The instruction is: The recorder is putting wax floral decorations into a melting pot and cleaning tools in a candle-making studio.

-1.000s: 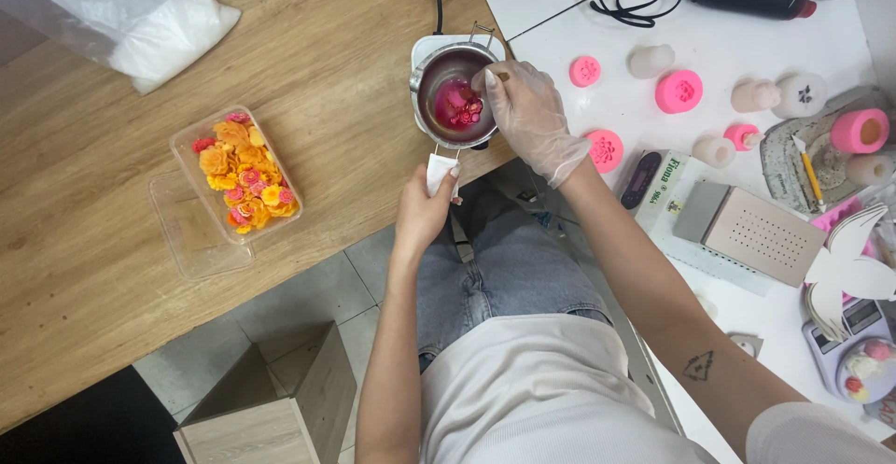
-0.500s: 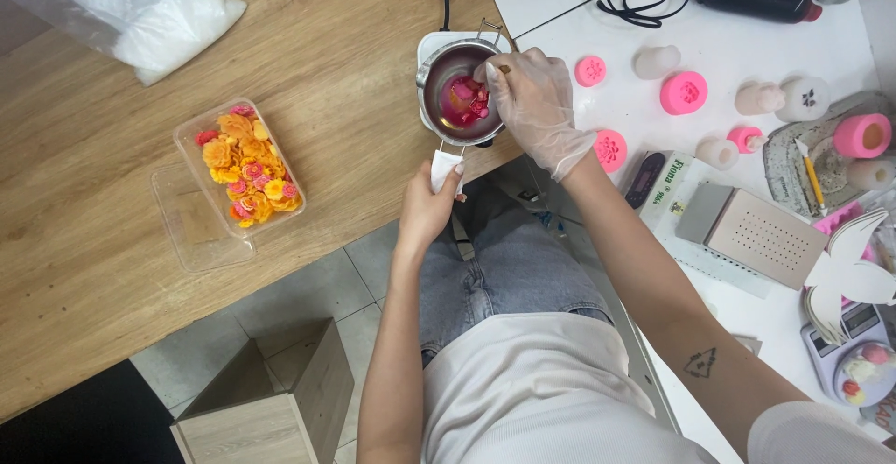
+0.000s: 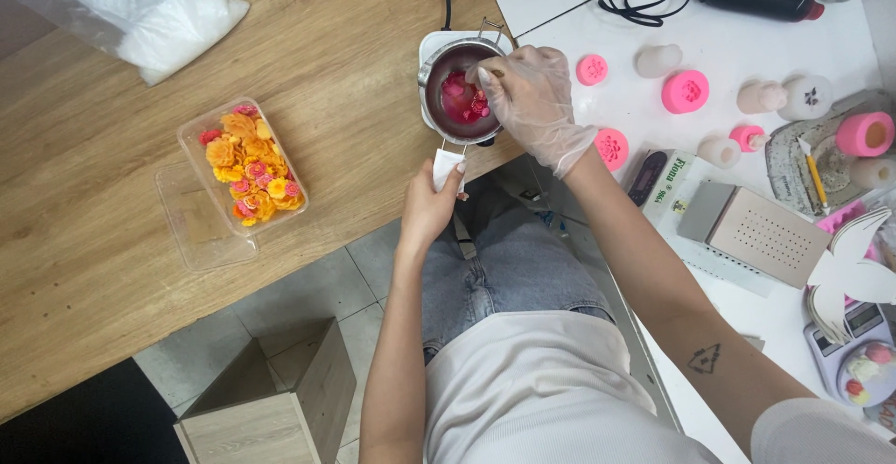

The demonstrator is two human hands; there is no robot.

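Pink wax pieces [image 3: 464, 98] sit in a small metal melting pot [image 3: 439, 100] on a white warmer at the wooden table's [image 3: 345, 72] edge; the gloved right hand [image 3: 532, 100] pinches a thin stick over it, the bare left hand [image 3: 431, 204] clasping the pot's paper-wrapped handle [image 3: 445, 167].

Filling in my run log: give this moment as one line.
left hand: holds pot handle with cloth | right hand: gloved, stick in pot | pot: pink pieces
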